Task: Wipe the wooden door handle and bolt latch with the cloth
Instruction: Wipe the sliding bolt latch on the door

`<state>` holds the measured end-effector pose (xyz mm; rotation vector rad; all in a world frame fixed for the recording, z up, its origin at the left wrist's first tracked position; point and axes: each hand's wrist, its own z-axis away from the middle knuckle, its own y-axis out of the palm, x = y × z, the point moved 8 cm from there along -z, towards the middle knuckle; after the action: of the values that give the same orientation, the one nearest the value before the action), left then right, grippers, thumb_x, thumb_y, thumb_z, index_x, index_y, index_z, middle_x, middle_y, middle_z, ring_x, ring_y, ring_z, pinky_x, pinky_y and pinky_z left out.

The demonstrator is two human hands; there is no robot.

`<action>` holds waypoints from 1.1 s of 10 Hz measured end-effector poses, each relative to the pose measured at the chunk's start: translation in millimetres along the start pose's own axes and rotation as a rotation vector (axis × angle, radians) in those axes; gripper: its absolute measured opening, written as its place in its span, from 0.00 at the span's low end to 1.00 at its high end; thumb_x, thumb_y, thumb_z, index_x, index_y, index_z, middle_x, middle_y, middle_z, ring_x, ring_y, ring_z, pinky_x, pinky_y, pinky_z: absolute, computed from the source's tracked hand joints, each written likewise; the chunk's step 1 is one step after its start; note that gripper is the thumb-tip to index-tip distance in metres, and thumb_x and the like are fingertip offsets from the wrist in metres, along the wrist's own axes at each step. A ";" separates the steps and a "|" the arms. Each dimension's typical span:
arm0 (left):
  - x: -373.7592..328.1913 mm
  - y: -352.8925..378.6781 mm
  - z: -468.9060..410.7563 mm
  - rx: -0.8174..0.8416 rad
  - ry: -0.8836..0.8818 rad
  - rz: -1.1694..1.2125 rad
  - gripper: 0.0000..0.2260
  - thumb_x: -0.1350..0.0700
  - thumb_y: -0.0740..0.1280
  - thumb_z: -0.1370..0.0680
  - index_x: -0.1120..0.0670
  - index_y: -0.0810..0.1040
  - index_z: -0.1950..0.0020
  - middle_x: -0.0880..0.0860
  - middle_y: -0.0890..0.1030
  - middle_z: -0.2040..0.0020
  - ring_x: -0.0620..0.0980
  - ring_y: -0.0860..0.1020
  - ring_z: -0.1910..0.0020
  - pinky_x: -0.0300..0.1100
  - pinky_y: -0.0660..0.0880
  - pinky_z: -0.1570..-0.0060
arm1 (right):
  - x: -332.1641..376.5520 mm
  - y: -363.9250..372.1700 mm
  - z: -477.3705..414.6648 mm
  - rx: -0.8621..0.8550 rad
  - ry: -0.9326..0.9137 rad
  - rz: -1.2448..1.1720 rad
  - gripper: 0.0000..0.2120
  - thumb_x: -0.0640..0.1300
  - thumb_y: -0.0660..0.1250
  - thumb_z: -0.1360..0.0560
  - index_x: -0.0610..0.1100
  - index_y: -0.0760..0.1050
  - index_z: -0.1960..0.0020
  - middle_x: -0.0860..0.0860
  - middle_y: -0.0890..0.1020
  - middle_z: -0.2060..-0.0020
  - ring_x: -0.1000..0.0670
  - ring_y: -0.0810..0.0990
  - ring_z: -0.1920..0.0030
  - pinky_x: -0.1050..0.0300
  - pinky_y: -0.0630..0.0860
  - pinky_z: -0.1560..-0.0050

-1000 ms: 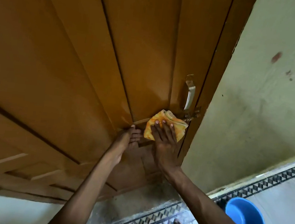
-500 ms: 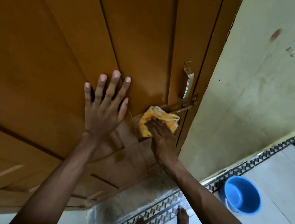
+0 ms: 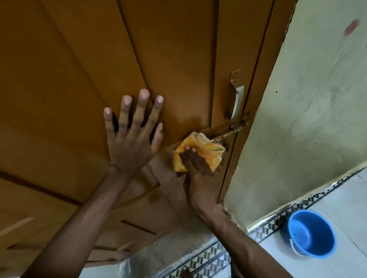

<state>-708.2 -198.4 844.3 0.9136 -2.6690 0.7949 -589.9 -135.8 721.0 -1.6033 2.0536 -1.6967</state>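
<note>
Pressing the cloth [image 3: 199,151] against the bolt latch [image 3: 231,130] at frame centre, seemingly, the right hand [image 3: 197,170] grips it; left hand [image 3: 132,137] splayed flat on the door [image 3: 72,56].

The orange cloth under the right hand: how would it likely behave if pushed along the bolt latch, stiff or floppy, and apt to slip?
Likely floppy: the orange cloth is bunched in soft folds under the right hand. It probably weighs little, since the fingers alone pin it to the door. It may snag or bunch on the bolt latch, whose rod stands out from the wood.

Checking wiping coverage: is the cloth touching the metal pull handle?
Apart. The head view shows bare door between the orange cloth under the right hand and the handle above it.
</note>
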 end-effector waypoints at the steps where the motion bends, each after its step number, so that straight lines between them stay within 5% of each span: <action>1: -0.3 -1.1 -0.3 -0.015 0.011 -0.004 0.28 0.44 0.63 0.19 0.48 0.61 0.20 0.51 0.42 0.18 0.53 0.40 0.20 0.58 0.43 0.23 | 8.8 16.4 8.8 0.086 -0.112 0.009 0.29 0.30 0.64 0.36 0.43 0.78 0.36 0.47 0.78 0.35 0.46 0.75 0.33 0.49 0.71 0.31; 2: -0.2 -1.3 -0.7 -0.023 0.010 0.000 0.29 0.43 0.63 0.19 0.47 0.61 0.20 0.52 0.42 0.18 0.53 0.40 0.20 0.59 0.44 0.23 | -4.9 2.5 5.1 0.052 -0.077 -0.103 0.25 0.32 0.61 0.32 0.45 0.79 0.37 0.48 0.80 0.36 0.48 0.77 0.35 0.52 0.73 0.34; 3: -1.1 -0.1 -0.7 -0.034 0.014 -0.012 0.29 0.43 0.63 0.20 0.47 0.60 0.20 0.52 0.43 0.18 0.54 0.41 0.20 0.59 0.45 0.23 | -32.7 -22.0 14.8 -0.168 0.326 -0.445 0.21 0.30 0.61 0.28 0.43 0.79 0.39 0.51 0.82 0.43 0.53 0.78 0.42 0.67 0.72 0.43; 4: -1.5 1.0 -0.1 -0.038 0.021 -0.022 0.30 0.43 0.63 0.20 0.47 0.60 0.20 0.52 0.43 0.18 0.54 0.41 0.20 0.58 0.43 0.23 | -62.1 10.7 39.0 -0.137 1.142 -1.020 0.12 0.40 0.66 0.23 0.39 0.78 0.40 0.41 0.82 0.46 0.42 0.81 0.47 0.53 0.76 0.48; 5: -1.6 1.5 0.1 -0.036 0.024 -0.023 0.30 0.42 0.63 0.20 0.47 0.59 0.20 0.52 0.43 0.18 0.54 0.41 0.20 0.58 0.42 0.23 | -26.7 40.0 24.3 0.005 1.426 -1.775 0.21 0.50 0.66 0.22 0.37 0.74 0.36 0.38 0.80 0.41 0.39 0.80 0.41 0.38 0.76 0.41; 6: -1.3 3.1 0.4 -0.027 0.028 -0.030 0.31 0.42 0.63 0.20 0.47 0.58 0.19 0.52 0.42 0.18 0.54 0.40 0.20 0.58 0.42 0.23 | -23.0 36.0 9.6 -0.158 1.372 -1.955 0.21 0.55 0.61 0.21 0.38 0.76 0.40 0.40 0.81 0.43 0.42 0.78 0.39 0.41 0.71 0.32; 7: -1.7 3.3 1.0 -0.031 0.024 -0.027 0.30 0.43 0.63 0.20 0.47 0.58 0.19 0.52 0.42 0.18 0.54 0.40 0.20 0.58 0.42 0.23 | -20.8 28.8 2.6 -0.154 1.352 -1.931 0.14 0.48 0.56 0.18 0.41 0.75 0.52 0.41 0.79 0.54 0.44 0.80 0.52 0.44 0.76 0.39; 8: -1.7 4.2 0.9 -0.036 0.022 -0.031 0.30 0.43 0.63 0.20 0.47 0.59 0.19 0.52 0.42 0.18 0.54 0.40 0.20 0.59 0.43 0.23 | -20.3 30.6 1.6 -0.071 1.371 -1.636 0.07 0.40 0.61 0.20 0.40 0.77 0.48 0.42 0.82 0.54 0.47 0.82 0.66 0.54 0.80 0.69; 9: -1.8 4.5 1.7 -0.042 0.028 -0.036 0.30 0.43 0.63 0.20 0.47 0.59 0.19 0.53 0.43 0.18 0.54 0.40 0.20 0.59 0.43 0.23 | -27.5 36.5 0.0 -0.009 1.353 -1.413 0.15 0.37 0.63 0.22 0.33 0.74 0.37 0.45 0.79 0.48 0.52 0.79 0.66 0.64 0.76 0.77; 11: -3.2 2.8 1.7 -0.062 0.032 -0.040 0.31 0.43 0.64 0.21 0.48 0.60 0.20 0.53 0.44 0.18 0.54 0.41 0.20 0.58 0.44 0.23 | -43.5 37.0 3.5 -0.030 1.316 -1.328 0.05 0.35 0.73 0.29 0.37 0.80 0.54 0.35 0.84 0.50 0.40 0.85 0.59 0.47 0.82 0.62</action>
<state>-707.4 -195.9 840.5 0.9276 -2.6240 0.7078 -592.0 -112.6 668.8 -2.3831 0.7230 -3.9209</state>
